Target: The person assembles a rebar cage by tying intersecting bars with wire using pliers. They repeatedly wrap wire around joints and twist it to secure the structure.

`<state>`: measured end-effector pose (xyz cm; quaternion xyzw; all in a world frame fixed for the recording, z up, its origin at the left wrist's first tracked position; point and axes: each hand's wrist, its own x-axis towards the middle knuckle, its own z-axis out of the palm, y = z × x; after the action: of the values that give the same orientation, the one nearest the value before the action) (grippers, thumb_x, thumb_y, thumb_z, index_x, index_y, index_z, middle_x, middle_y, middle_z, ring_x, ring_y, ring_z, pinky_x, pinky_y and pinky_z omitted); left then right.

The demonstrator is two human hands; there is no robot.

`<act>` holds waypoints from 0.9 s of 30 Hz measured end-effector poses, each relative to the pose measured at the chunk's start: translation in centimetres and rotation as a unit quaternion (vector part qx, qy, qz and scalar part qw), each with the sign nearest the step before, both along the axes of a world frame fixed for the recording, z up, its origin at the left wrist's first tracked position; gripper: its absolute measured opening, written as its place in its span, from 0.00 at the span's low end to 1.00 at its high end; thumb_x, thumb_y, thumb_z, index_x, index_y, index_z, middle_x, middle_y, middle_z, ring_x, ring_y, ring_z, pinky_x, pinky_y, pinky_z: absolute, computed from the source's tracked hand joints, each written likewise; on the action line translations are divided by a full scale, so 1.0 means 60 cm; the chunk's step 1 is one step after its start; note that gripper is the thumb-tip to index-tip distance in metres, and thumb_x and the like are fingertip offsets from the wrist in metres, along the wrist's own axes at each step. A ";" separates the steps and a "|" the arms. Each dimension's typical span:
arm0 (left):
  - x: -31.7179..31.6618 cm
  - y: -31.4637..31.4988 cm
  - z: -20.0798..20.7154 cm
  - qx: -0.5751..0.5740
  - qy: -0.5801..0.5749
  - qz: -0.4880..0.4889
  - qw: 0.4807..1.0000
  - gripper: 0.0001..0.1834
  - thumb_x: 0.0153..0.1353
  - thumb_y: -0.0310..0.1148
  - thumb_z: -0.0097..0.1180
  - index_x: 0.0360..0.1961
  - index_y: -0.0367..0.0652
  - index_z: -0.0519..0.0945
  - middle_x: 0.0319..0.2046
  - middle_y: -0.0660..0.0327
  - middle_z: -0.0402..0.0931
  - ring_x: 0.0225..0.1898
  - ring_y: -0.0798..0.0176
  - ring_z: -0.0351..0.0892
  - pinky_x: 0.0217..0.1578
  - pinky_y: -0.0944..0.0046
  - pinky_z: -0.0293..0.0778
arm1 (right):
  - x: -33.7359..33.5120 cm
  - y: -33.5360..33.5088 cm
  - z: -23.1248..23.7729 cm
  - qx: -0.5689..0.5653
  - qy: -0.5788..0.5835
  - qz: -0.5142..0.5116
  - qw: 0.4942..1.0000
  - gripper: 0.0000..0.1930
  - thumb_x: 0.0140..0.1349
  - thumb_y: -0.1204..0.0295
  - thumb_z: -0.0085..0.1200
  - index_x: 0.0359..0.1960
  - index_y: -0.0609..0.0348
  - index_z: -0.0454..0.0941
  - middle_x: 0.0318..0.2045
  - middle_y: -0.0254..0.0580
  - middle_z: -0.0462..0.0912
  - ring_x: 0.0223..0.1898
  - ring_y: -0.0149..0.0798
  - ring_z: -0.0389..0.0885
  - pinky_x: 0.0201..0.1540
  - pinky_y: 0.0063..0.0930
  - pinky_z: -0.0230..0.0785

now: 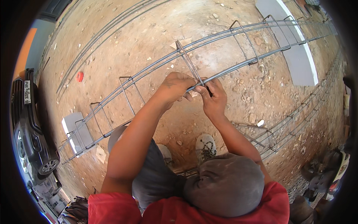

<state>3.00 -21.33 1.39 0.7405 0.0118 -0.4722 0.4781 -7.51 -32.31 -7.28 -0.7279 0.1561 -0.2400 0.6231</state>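
Observation:
A long rebar cage [238, 67] of steel bars and square stirrups runs from lower left to upper right in front of me. Both hands meet at its near bar, where a stirrup [189, 62] joins it. My left hand [173, 88] is closed round the bar just left of this joint, its fingers curled under. On the right side of the same joint, my right hand [215, 99] is closed, with thumb and fingertips pinched against the bar. Whatever small thing lies between those fingertips is hidden.
Grey and white supports [298, 56] stand under the cage at both ends. Loose bars [97, 40] lie beyond it, near a red round object [79, 76]. A second cage [300, 108] lies at right. A dark vehicle [31, 142] is parked at left. Small stones litter the dirt.

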 end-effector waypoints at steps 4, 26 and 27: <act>-0.002 -0.002 -0.009 -0.021 -0.107 -0.050 0.993 0.13 0.63 0.36 0.56 0.37 0.35 0.83 0.28 0.58 0.81 0.25 0.69 0.79 0.24 0.70 0.72 | -0.011 -0.009 0.014 -0.040 0.032 0.023 0.998 0.12 0.61 0.79 0.58 0.47 0.60 0.82 0.38 0.42 0.80 0.35 0.35 0.80 0.36 0.25 0.70; 0.025 -0.024 -0.071 0.004 -0.228 -0.090 0.969 0.07 0.56 0.28 0.61 0.35 0.36 0.83 0.29 0.56 0.82 0.32 0.61 0.80 0.36 0.62 0.73 | -0.016 -0.047 -0.047 -0.174 -0.032 0.068 0.982 0.21 0.50 0.91 0.49 0.45 0.62 0.82 0.34 0.46 0.81 0.31 0.44 0.82 0.32 0.29 0.73; 0.024 -0.025 -0.072 0.017 -0.212 -0.085 0.974 0.07 0.55 0.27 0.61 0.34 0.35 0.83 0.29 0.56 0.82 0.33 0.60 0.80 0.37 0.62 0.73 | -0.016 -0.047 -0.043 -0.205 -0.040 0.066 0.976 0.22 0.49 0.92 0.48 0.45 0.62 0.81 0.34 0.47 0.81 0.31 0.46 0.82 0.32 0.29 0.73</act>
<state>4.47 -22.86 -2.94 0.8298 -0.1445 -0.3432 0.4157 -8.46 -35.16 -9.84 -0.8386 0.0306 -0.2544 0.4808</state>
